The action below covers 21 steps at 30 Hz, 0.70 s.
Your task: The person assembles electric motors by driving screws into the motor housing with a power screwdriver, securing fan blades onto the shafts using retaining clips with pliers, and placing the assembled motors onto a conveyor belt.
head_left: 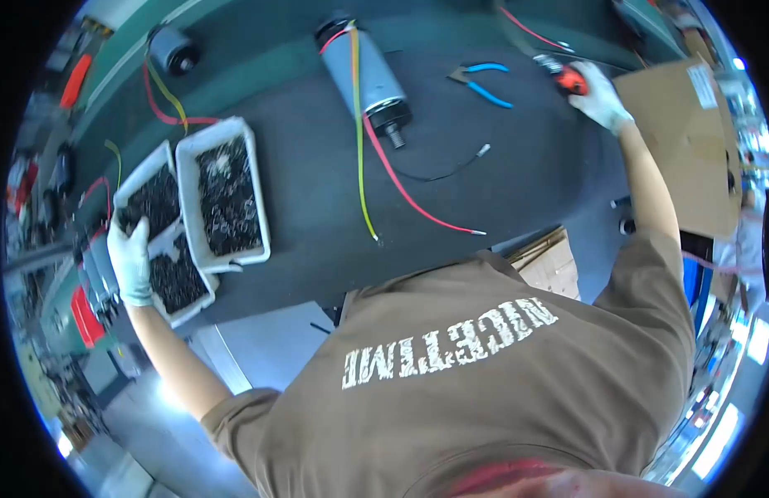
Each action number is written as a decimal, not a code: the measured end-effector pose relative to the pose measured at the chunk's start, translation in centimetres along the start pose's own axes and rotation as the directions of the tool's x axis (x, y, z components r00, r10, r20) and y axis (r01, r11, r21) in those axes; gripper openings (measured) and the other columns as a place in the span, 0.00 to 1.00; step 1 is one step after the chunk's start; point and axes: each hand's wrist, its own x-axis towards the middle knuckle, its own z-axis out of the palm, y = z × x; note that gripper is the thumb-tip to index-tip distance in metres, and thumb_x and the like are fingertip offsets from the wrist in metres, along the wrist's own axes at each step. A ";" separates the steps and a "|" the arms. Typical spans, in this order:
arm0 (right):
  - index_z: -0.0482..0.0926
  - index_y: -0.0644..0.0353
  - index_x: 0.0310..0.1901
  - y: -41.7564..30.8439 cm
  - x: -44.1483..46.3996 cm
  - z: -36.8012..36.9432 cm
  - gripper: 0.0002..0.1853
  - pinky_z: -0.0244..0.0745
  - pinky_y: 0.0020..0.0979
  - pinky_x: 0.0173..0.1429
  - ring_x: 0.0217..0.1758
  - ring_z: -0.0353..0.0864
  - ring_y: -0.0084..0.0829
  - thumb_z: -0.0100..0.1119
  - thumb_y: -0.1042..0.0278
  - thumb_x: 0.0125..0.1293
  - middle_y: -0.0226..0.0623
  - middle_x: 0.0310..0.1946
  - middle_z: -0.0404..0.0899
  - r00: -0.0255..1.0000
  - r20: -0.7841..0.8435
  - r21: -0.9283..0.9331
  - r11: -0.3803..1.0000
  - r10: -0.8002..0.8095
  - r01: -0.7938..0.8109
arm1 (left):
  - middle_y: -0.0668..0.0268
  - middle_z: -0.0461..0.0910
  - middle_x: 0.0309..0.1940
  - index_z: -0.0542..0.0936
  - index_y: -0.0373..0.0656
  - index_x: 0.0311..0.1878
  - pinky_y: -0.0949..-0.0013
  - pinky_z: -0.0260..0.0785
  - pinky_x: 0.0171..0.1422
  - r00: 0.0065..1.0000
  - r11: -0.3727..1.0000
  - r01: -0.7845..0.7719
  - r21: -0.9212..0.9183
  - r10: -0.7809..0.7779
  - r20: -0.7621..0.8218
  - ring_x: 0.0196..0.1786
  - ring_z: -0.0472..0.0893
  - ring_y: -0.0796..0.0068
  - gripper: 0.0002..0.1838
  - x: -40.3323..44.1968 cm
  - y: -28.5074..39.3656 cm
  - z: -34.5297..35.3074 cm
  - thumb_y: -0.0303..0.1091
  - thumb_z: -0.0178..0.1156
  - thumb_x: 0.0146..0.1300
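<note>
My left hand (130, 264), in a white glove, is at the left edge of a white bin (206, 295) with small black screws (175, 282) in it. Its fingers curl at the bin's upper section around something small and dark that I cannot make out. Far to the right, my gloved right hand (602, 101) is closed around a red-and-black power screwdriver (571, 80), held over the back of the bench. A grey cylindrical motor (363, 75) with yellow and red wires lies between my hands. Blue-handled pliers (488, 83) lie between the motor and the screwdriver.
A second white bin (263, 207) of black hardware stands beside the first. Another motor (173, 50) is at the back left, and more motor parts (98, 261) sit beyond my left hand. A thin black cable (451, 173) lies on the dark bench mat. A cardboard box (679, 149) stands right.
</note>
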 end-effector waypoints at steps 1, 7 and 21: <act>0.71 0.60 0.60 -0.9 -0.7 -0.6 0.30 0.68 0.40 0.67 0.62 0.74 0.45 0.63 0.68 0.53 0.45 0.58 0.73 0.993 -0.103 0.152 0.987 0.061 -0.044 | 0.72 0.77 0.39 0.77 0.40 0.48 0.78 0.65 0.50 0.996 0.948 -0.002 -0.317 -0.025 -0.082 0.41 0.71 0.85 0.10 -2.3 4.0 1.7 0.25 0.59 0.63; 0.75 0.66 0.54 -17.6 -3.7 -5.3 0.21 0.71 0.38 0.65 0.53 0.80 0.37 0.61 0.73 0.58 0.41 0.50 0.80 0.820 -0.353 0.826 -0.262 0.451 0.499 | 0.67 0.74 0.41 0.74 0.43 0.51 0.75 0.62 0.33 0.984 0.058 0.176 -0.983 0.026 0.177 0.32 0.67 0.81 0.18 -11.4 22.1 19.1 0.36 0.67 0.60; 0.70 0.68 0.48 -24.4 -2.3 -5.3 0.22 0.63 0.44 0.66 0.50 0.72 0.36 0.60 0.67 0.53 0.43 0.40 0.72 0.939 -0.342 0.514 -0.831 0.029 0.213 | 0.70 0.72 0.28 0.78 0.35 0.48 0.77 0.61 0.29 0.975 -0.214 0.207 -0.955 0.124 0.183 0.25 0.69 0.82 0.09 -10.6 23.9 26.3 0.28 0.60 0.69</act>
